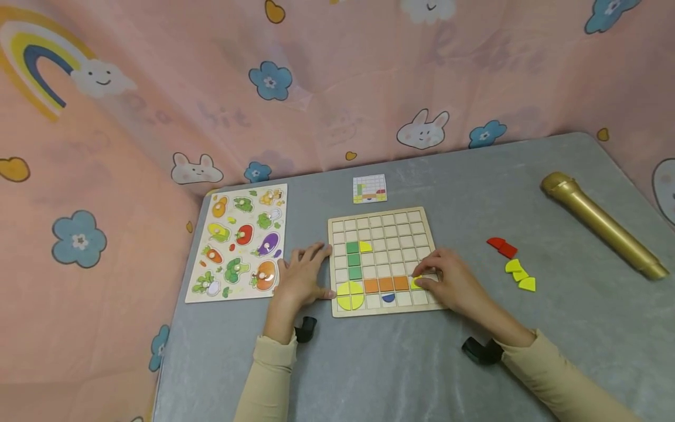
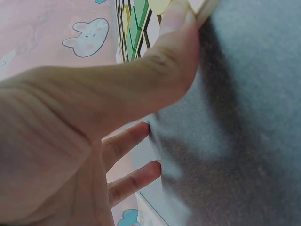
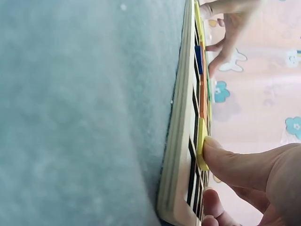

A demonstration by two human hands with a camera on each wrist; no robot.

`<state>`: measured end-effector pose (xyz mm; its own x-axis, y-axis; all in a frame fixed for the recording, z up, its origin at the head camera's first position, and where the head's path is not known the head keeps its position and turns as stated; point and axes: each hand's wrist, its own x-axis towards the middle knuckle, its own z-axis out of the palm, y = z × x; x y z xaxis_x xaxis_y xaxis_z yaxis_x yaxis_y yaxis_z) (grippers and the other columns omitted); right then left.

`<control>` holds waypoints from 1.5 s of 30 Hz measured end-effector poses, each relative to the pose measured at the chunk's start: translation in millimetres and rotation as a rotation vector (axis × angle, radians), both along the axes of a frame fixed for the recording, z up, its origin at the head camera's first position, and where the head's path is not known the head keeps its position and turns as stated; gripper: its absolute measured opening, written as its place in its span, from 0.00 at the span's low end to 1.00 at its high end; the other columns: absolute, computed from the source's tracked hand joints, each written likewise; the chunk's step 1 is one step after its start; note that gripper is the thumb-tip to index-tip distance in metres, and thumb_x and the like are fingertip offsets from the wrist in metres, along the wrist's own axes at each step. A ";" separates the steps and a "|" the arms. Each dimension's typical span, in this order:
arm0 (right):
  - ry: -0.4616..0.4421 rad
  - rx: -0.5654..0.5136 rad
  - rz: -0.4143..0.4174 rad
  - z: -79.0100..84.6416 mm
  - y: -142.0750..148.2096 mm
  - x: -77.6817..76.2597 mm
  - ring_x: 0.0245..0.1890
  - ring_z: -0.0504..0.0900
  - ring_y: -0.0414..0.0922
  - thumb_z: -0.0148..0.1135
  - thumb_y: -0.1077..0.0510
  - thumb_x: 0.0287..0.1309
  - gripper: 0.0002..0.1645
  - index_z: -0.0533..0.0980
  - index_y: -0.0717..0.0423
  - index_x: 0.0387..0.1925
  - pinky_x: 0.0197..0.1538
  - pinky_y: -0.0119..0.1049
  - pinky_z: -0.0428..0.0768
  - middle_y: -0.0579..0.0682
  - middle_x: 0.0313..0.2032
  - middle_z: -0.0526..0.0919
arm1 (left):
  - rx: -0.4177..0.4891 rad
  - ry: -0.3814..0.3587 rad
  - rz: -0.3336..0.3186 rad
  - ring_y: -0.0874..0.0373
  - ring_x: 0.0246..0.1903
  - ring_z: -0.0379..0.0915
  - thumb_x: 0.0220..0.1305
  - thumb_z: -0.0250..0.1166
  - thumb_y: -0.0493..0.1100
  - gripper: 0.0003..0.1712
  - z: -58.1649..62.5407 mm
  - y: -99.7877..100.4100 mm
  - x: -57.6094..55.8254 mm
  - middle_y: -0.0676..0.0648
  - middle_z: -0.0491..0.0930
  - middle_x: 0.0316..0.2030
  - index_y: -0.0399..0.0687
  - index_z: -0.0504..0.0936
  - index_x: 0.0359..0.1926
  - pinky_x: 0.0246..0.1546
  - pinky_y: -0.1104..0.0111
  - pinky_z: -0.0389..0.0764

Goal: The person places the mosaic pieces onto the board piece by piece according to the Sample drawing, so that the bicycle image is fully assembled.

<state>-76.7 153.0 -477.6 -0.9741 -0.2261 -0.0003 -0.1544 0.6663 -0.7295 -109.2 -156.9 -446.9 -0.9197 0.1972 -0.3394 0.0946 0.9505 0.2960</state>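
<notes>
A: Closest to you first: how are your fingers set?

B: Your left hand point(image 1: 297, 281) lies loosely spread with nothing in it, its thumb touching the left edge of the wooden board point(image 1: 390, 311). Your right hand point(image 1: 454, 282) is curled, thumb and forefinger pinching a small yellow piece point(image 3: 201, 135).

A: Where have you got that piece?

B: On the board, second row up from your side, just right of the three orange squares point(image 1: 386, 284). The blue half-disc point(image 1: 388, 298) lies one row nearer you.

A: Which step are you on, then?

B: Setting that piece into its cell, I'd judge. Your next move calls for squaring it to the grid, a light press down, then freeing the thumb without dragging it. You can't tell from here whether it is fully seated.

A: And which way does it point?

B: Your thumb hides most of its outline, so its corner can't be read, nor any clear long axis. The edge you can see runs left to right, along the orange row.

A: Farther off?

B: Beyond the board you have a small card point(image 1: 370, 189) showing a coloured grid, worth checking for the turn of the piece.
</notes>
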 end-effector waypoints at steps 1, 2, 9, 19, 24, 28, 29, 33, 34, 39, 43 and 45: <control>-0.001 0.012 0.006 0.3 -0.3 -0.4 0.44 0.72 0.53 0.76 0.66 0.57 0.08 0.89 0.50 0.34 0.45 0.43 0.68 0.54 0.41 0.82 | 0.000 0.003 -0.002 0.41 0.76 0.56 0.49 0.86 0.51 0.59 0.1 -0.1 0.1 0.51 0.58 0.83 0.58 0.66 0.81 0.72 0.33 0.53; -0.003 0.022 0.009 0.6 -0.4 -0.5 0.45 0.72 0.54 0.76 0.67 0.57 0.08 0.89 0.50 0.34 0.45 0.44 0.67 0.54 0.42 0.81 | 0.001 0.001 -0.001 0.41 0.76 0.56 0.49 0.85 0.51 0.59 0.3 -0.1 0.1 0.51 0.58 0.83 0.59 0.66 0.81 0.72 0.33 0.52; -0.024 0.016 -0.012 2.3 6.8 8.2 0.51 0.72 0.56 0.74 0.67 0.60 0.09 0.88 0.53 0.40 0.50 0.49 0.71 0.57 0.46 0.79 | 0.010 0.000 0.004 0.42 0.77 0.55 0.50 0.85 0.51 0.59 0.4 0.6 -0.8 0.52 0.57 0.83 0.60 0.65 0.81 0.74 0.33 0.50; 0.008 0.093 -0.136 -1.2 63.5 24.1 0.58 0.64 0.71 0.75 0.62 0.62 0.17 0.82 0.63 0.50 0.55 0.67 0.66 0.72 0.57 0.71 | 0.008 0.007 -0.007 0.41 0.76 0.55 0.49 0.85 0.51 0.59 3.1 0.4 1.1 0.51 0.58 0.83 0.58 0.66 0.81 0.72 0.33 0.53; 0.046 0.115 -0.253 -2.8 95.4 25.5 0.58 0.60 0.77 0.72 0.65 0.64 0.17 0.79 0.69 0.51 0.53 0.71 0.61 0.80 0.58 0.65 | 0.009 0.006 -0.006 0.41 0.76 0.55 0.50 0.85 0.51 0.59 2.5 -1.1 0.3 0.51 0.58 0.83 0.58 0.66 0.81 0.72 0.33 0.52; 0.023 0.122 -0.310 -1.5 118.2 23.0 0.55 0.64 0.77 0.70 0.65 0.67 0.20 0.74 0.75 0.52 0.52 0.68 0.67 0.82 0.56 0.68 | 0.012 0.006 -0.010 0.40 0.76 0.55 0.51 0.85 0.50 0.58 1.9 -1.5 0.3 0.50 0.58 0.83 0.57 0.66 0.81 0.72 0.34 0.52; 0.016 0.123 -0.320 -1.1 121.7 22.1 0.53 0.67 0.75 0.70 0.65 0.67 0.20 0.74 0.76 0.52 0.50 0.64 0.69 0.81 0.55 0.70 | 0.007 0.009 -0.013 0.40 0.76 0.55 0.51 0.85 0.50 0.58 1.5 -1.5 0.2 0.50 0.58 0.83 0.56 0.66 0.81 0.72 0.34 0.53; -0.021 0.138 -0.346 -1.3 128.4 19.1 0.43 0.75 0.64 0.72 0.62 0.65 0.20 0.74 0.73 0.49 0.41 0.44 0.70 0.75 0.47 0.78 | 0.001 0.008 -0.007 0.41 0.76 0.55 0.50 0.85 0.51 0.59 0.6 -2.0 0.6 0.50 0.58 0.83 0.57 0.66 0.81 0.72 0.34 0.52; -0.032 0.137 -0.356 -1.6 128.5 18.7 0.42 0.77 0.62 0.73 0.62 0.65 0.20 0.74 0.72 0.48 0.40 0.40 0.71 0.74 0.46 0.80 | 0.000 0.009 -0.008 0.40 0.76 0.55 0.51 0.85 0.51 0.59 0.4 -2.0 0.3 0.50 0.58 0.83 0.57 0.66 0.81 0.72 0.33 0.52; -0.021 0.121 -0.390 -2.4 123.5 16.0 0.32 0.77 0.39 0.76 0.65 0.58 0.17 0.75 0.67 0.42 0.34 0.26 0.69 0.68 0.39 0.84 | 0.006 0.002 -0.012 0.40 0.77 0.55 0.51 0.85 0.52 0.59 0.5 -1.6 -0.7 0.51 0.57 0.83 0.59 0.65 0.81 0.73 0.32 0.51; 0.029 0.111 -0.377 -1.2 115.2 15.2 0.30 0.71 0.34 0.74 0.69 0.57 0.18 0.76 0.67 0.47 0.33 0.24 0.67 0.63 0.36 0.82 | 0.001 -0.003 -0.014 0.41 0.77 0.55 0.51 0.85 0.52 0.59 -0.6 -1.4 -0.8 0.52 0.57 0.83 0.59 0.65 0.82 0.73 0.33 0.51; 0.060 0.109 -0.365 -0.5 109.9 15.4 0.33 0.72 0.37 0.72 0.69 0.59 0.18 0.79 0.65 0.50 0.35 0.27 0.67 0.61 0.36 0.82 | -0.002 -0.003 -0.015 0.41 0.77 0.55 0.51 0.84 0.52 0.59 -0.7 -1.2 -0.7 0.52 0.57 0.83 0.60 0.65 0.82 0.73 0.33 0.51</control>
<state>-61.2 262.9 -478.1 -0.9896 0.1334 0.0539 0.0669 0.7584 -0.6483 -109.9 -158.1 -447.6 -0.9156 0.2105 -0.3427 0.1080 0.9495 0.2947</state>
